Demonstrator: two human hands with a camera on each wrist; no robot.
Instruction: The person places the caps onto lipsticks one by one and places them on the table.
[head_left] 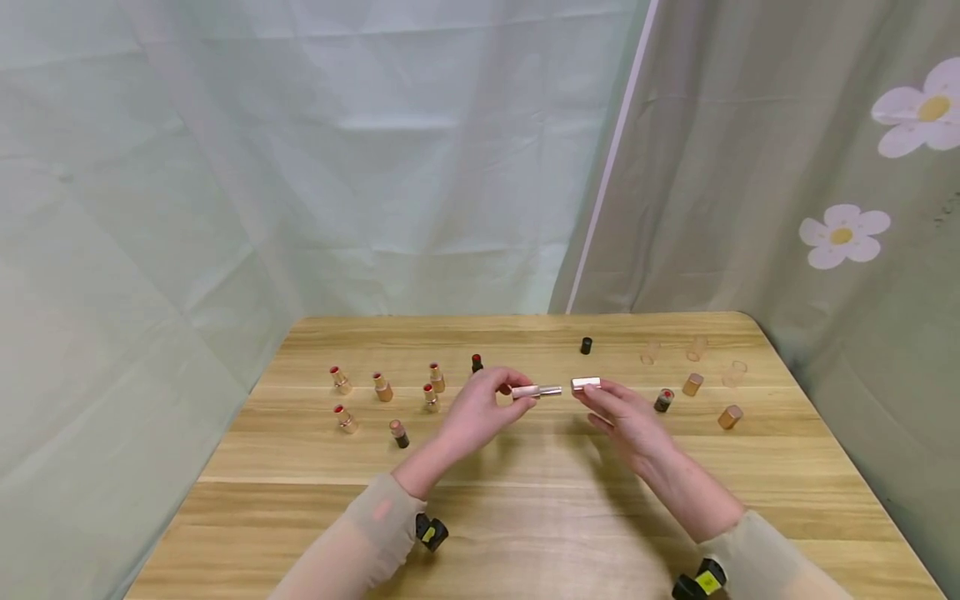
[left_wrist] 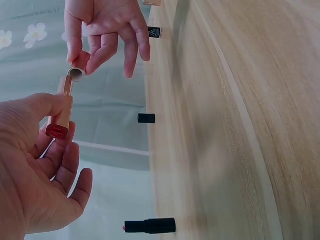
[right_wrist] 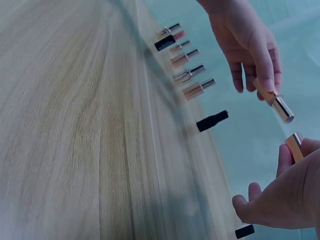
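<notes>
My left hand (head_left: 480, 410) pinches a rose-gold lipstick tube (head_left: 527, 392) between thumb and fingers, over the middle of the table. Its shiny narrower end points right, and a red label (left_wrist: 57, 131) on its base shows in the left wrist view. Facing it, my right hand (head_left: 628, 419) grips a matching rose-gold lipstick cap (head_left: 586, 384), with the hollow mouth turned toward the tube. A small gap separates tube and cap in the head view, and they line up nearly end to end. Both are held above the wood.
On the left of the wooden table (head_left: 525, 533) stand several uncapped gold lipsticks (head_left: 382, 387) and a black-based one (head_left: 399, 433). A black lipstick (head_left: 477, 362) is behind my left hand. Rightward are a black cap (head_left: 587, 345), gold caps (head_left: 693, 384), clear caps (head_left: 697, 348) and a dark cap (head_left: 663, 400).
</notes>
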